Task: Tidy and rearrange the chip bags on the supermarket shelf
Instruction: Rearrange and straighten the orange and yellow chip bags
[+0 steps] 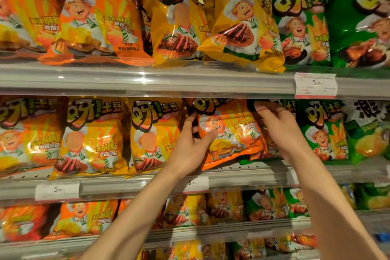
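An orange chip bag (230, 133) stands tilted on the middle shelf (242, 172), between yellow bags (152, 135) on its left and green bags (325, 131) on its right. My left hand (190, 143) grips the orange bag's left edge, thumb on its front. My right hand (278, 126) reaches in at the bag's upper right corner with fingers curled at the bag top; whether it holds this bag or a darker one behind it is unclear. A green bag's bottom edge (251, 161) peeks out below the orange one.
The upper shelf (147, 80) holds orange, yellow and green bags (238, 25), some leaning over its clear front rail. Lower shelves (190, 232) carry more bags. Price tags (315, 85) hang on the rails. A different green bag (369, 131) sits far right.
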